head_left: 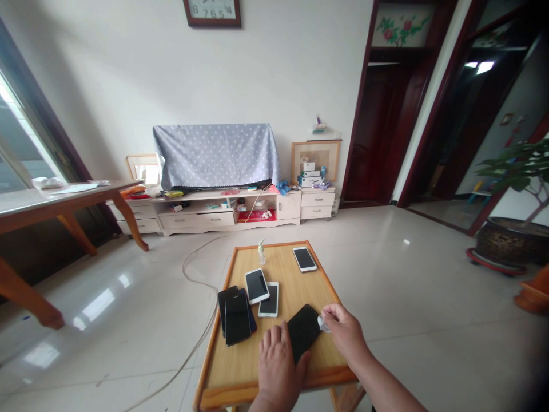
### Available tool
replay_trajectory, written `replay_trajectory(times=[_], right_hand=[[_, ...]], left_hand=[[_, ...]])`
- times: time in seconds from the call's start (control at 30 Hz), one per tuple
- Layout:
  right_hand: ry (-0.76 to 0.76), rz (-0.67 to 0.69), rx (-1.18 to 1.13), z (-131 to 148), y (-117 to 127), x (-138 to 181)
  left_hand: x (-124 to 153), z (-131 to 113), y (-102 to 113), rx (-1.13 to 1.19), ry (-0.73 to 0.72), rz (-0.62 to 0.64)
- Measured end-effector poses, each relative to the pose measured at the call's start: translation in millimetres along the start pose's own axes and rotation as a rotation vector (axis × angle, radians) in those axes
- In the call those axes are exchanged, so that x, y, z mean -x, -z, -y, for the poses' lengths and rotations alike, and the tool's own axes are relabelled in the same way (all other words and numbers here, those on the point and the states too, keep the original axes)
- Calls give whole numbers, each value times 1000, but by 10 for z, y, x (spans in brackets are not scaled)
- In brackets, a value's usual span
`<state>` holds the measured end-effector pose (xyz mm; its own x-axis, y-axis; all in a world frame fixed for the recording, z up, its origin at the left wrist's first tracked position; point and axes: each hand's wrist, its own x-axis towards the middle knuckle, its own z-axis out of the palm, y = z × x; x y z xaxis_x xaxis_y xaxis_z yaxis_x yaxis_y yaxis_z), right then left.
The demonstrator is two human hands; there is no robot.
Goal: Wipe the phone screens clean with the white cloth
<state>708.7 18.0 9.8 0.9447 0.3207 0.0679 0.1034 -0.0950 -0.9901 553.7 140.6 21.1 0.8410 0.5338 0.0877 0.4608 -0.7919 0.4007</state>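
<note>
A black smartphone (303,333) lies slanted near the front of the small wooden table (240,369). My left hand (278,360) grips its lower end, fingers along the left edge and thumb at the bottom right. Pinched in my right hand (343,329) is a small white wipe (323,324), held against the phone's right edge. Dark phones (238,320) overlap on the left side of the table. Beside them, a white phone (257,285) rests partly on another white phone (269,300).
One more white phone (304,259) lies at the far right of the table, and a small clear pump bottle (261,252) stands at its back edge. A cable (206,286) runs over the floor on the left. Beyond is a low cabinet (197,220); a potted plant (506,240) stands right.
</note>
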Motion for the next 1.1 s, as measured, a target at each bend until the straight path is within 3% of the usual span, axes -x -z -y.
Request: replay_trajectory(times=[0.2, 0.3, 0.5, 0.9, 1.1], right_hand=[[16, 61, 96, 2, -108, 51], [113, 104, 247, -2, -172, 79], [304, 42, 594, -66, -221, 36], [445, 225, 803, 9, -344, 326], [433, 281, 919, -4, -351, 336]], left_hand=[[-2, 18, -34, -10, 7, -42], [-1, 26, -29, -12, 17, -41], [-4, 55, -43, -20, 46, -43], [22, 104, -49, -18, 67, -52], [42, 113, -54, 9, 53, -68]])
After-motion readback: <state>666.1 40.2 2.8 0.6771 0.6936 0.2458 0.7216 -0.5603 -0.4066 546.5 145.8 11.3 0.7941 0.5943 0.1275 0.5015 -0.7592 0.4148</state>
